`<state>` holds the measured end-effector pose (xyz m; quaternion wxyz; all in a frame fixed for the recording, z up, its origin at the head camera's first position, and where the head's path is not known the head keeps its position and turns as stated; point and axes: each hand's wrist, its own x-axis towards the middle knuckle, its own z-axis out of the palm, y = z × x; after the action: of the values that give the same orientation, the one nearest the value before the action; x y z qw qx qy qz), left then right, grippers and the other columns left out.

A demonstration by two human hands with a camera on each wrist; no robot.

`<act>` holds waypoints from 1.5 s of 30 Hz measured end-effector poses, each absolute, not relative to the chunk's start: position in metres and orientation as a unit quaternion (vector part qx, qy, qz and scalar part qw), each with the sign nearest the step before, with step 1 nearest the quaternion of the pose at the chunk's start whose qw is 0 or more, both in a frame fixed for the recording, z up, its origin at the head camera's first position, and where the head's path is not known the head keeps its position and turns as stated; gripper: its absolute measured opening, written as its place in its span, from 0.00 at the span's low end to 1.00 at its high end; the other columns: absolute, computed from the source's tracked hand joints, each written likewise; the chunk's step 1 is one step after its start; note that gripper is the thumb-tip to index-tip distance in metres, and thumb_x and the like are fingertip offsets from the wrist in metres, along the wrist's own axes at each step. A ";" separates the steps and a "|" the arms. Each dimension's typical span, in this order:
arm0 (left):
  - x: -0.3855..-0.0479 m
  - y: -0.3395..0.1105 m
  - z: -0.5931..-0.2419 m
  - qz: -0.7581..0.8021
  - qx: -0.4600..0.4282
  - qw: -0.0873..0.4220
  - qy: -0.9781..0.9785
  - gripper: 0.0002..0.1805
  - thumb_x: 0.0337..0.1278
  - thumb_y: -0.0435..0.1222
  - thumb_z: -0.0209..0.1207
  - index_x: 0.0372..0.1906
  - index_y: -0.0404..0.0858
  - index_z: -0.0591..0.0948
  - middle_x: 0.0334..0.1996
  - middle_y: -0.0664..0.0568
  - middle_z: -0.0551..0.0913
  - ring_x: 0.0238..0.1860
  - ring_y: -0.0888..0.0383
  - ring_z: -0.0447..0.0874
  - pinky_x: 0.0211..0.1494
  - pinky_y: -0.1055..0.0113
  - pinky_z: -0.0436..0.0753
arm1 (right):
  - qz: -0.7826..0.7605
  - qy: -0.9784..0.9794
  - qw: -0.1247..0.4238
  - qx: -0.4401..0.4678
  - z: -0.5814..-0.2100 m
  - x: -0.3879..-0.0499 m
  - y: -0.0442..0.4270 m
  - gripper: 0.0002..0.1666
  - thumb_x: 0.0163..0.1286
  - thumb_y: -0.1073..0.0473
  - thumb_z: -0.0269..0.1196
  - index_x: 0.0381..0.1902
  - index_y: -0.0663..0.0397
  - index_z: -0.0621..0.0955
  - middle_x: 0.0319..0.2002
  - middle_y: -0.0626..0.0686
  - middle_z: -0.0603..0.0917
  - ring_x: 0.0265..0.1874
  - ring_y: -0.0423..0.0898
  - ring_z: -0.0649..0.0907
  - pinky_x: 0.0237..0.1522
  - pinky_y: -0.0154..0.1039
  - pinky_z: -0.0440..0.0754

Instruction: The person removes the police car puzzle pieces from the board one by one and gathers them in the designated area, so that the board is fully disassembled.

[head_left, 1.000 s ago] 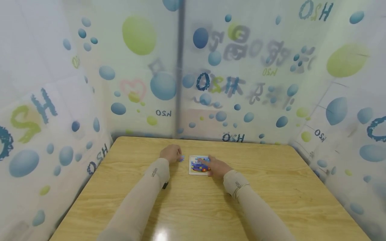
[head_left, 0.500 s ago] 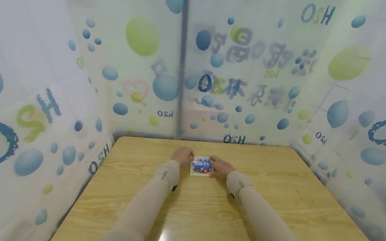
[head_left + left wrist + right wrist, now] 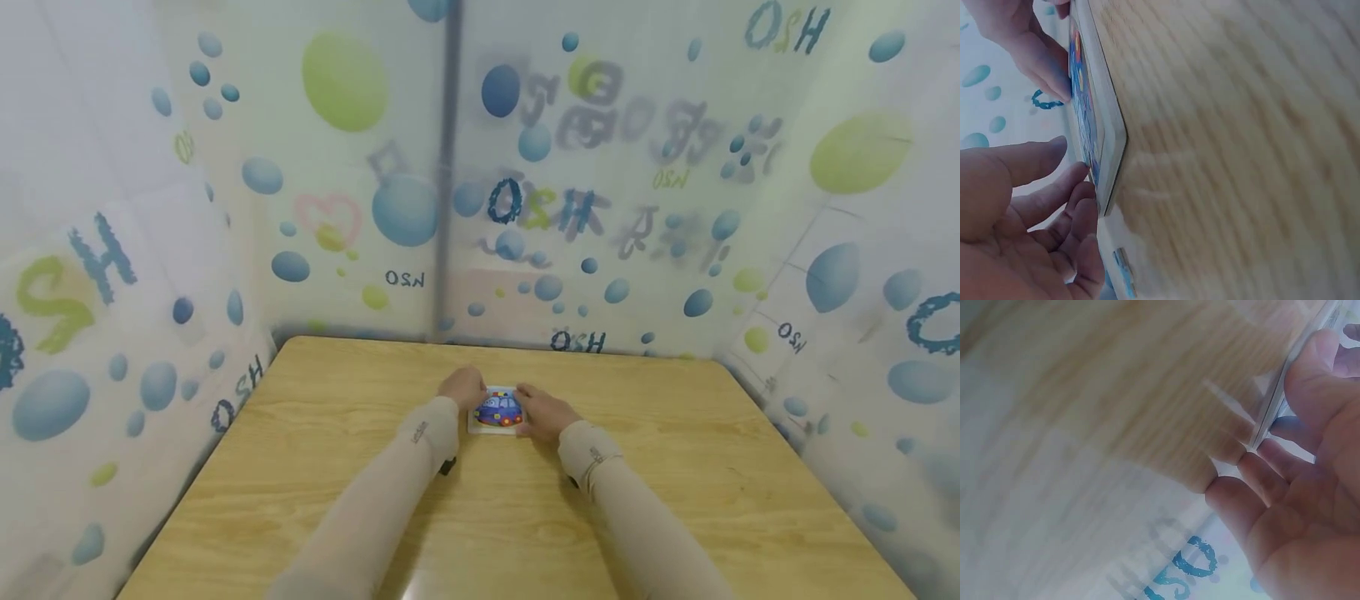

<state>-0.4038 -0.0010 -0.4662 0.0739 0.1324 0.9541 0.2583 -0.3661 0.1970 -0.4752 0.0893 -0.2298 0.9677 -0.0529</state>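
Note:
A small jigsaw puzzle (image 3: 498, 410) with a blue cartoon car in a pale frame lies flat on the table. At its upper left corner is my left hand (image 3: 462, 387). The left wrist view shows that hand's fingertips (image 3: 1082, 172) touching the puzzle's edge, with the thumb apart from them. My right hand (image 3: 550, 412) holds the puzzle's right side, thumb at the near edge and fingers toward the far edge. Beyond the frame's corner, near the left fingers, a small blue piece (image 3: 1124, 273) lies on the table; in the head view it is hidden.
The wooden table (image 3: 337, 500) has its far edge close behind the hands. Pale curtain-like walls (image 3: 360, 208) with blue and green dots and lettering enclose it at the back and on both sides.
My left hand has moved right from beside the puzzle to its upper left corner. The small blue piece it pinched earlier no longer shows between its fingers. My right hand has stayed on the right side.

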 end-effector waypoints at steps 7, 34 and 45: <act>-0.406 0.001 -0.471 0.288 0.120 0.102 0.945 0.26 0.65 0.35 0.63 0.11 0.42 0.69 0.10 0.58 0.65 0.15 0.62 0.62 0.19 0.71 0.65 | -0.063 0.966 0.098 -0.231 -0.476 -0.367 0.197 0.43 0.72 0.49 0.66 0.76 0.62 0.64 0.77 0.62 0.60 0.74 0.60 0.64 0.71 0.55 0.67; -0.413 0.006 -0.479 0.307 0.104 0.080 0.943 0.08 0.63 0.38 0.66 0.45 0.41 0.85 0.46 0.50 0.86 0.48 0.50 0.83 0.55 0.53 0.82 | -0.097 0.962 0.101 -0.235 -0.477 -0.365 0.197 0.31 0.70 0.53 0.68 0.69 0.31 0.74 0.75 0.64 0.63 0.72 0.64 0.67 0.62 0.65 0.74; -0.418 0.007 -0.480 0.301 0.099 0.069 0.946 0.08 0.68 0.42 0.64 0.40 0.41 0.86 0.39 0.52 0.86 0.39 0.54 0.82 0.46 0.57 0.83 | -0.076 0.956 0.073 -0.275 -0.477 -0.368 0.198 0.32 0.69 0.51 0.68 0.70 0.37 0.74 0.69 0.61 0.68 0.61 0.59 0.76 0.53 0.56 0.82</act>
<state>-0.4179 0.0071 -0.4797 0.0687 0.0993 0.9459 0.3011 -0.3684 0.1979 -0.4773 0.0730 -0.2751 0.9556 -0.0758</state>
